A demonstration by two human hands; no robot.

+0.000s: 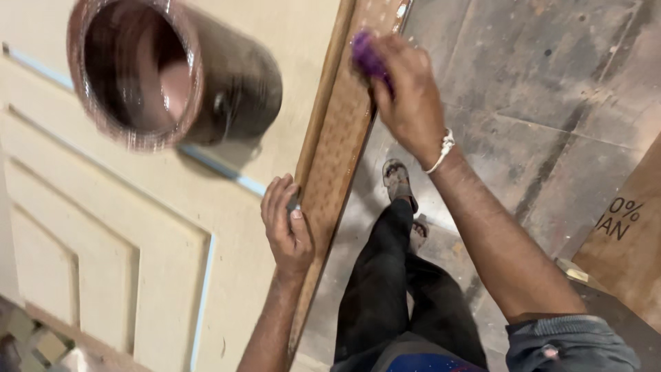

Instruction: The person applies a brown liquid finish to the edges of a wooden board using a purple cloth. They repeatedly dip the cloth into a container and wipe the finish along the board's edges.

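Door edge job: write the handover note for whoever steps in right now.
Right hand: closed on a purple pad, pressed to the brown door edge near its far end.
Left hand: gripping the same edge lower down, steadying the cream panelled door.
Brown can: open, lying on the door face, apart from both hands.
Done: edge looks brown along its visible length.
Left: how evenly it is covered cannot be judged from here.
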